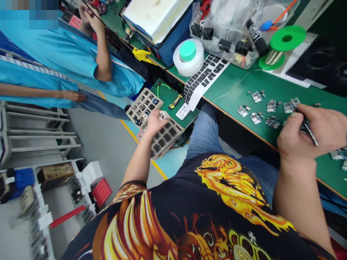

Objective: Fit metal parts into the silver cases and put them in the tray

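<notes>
My right hand (311,130) is closed round a pair of dark tweezers (309,131). Their pale tips point at a small circuit board (288,107) on the green bench. Several similar boards, such as one circuit board (257,96), lie in loose rows beside it. My left hand (156,123) reaches over two compartment trays, its fingers curled round a small whitish thing (163,115) that I cannot make out. Under it is a tray (177,131) with dark squares in its pockets. The farther tray (131,111) carries mixed small parts.
Close to the trays lie a yellow cutter (175,102), green-handled pliers (163,86) and a white labelled box (183,112). A sticker sheet (204,77), white tape roll (202,57), solder spool (287,38) and plastic bin (246,65) line the bench. Co-workers in blue (73,61) stand at left.
</notes>
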`<action>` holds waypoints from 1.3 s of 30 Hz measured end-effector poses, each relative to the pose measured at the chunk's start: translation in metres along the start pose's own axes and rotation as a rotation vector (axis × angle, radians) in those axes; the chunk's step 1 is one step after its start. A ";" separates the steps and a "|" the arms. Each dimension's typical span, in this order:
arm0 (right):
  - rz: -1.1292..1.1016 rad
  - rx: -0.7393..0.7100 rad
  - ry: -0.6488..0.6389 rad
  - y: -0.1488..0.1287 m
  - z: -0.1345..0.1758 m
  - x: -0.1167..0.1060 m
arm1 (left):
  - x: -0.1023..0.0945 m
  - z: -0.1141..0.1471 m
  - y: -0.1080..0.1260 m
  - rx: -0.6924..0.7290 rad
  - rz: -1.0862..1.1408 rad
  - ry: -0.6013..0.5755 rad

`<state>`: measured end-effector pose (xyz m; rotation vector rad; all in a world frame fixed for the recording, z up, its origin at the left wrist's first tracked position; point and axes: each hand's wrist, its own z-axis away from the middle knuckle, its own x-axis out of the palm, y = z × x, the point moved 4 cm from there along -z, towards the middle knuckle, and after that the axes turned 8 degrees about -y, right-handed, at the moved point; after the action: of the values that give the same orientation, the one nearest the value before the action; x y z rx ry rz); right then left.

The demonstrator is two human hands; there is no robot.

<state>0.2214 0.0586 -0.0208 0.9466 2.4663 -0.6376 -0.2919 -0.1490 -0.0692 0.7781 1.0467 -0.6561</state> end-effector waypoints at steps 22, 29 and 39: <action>-0.005 -0.012 0.006 -0.003 -0.002 0.000 | 0.033 0.024 -0.085 -0.106 -0.030 -0.180; -0.023 -0.021 0.032 -0.004 -0.002 -0.002 | 0.040 0.029 -0.089 -0.144 -0.028 -0.230; 0.005 0.018 -0.012 0.007 0.005 -0.001 | 0.025 0.059 -0.113 -0.284 -0.006 -0.264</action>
<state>0.2280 0.0605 -0.0260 0.9530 2.4505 -0.6630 -0.3421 -0.2639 -0.1029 0.4286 0.8755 -0.5821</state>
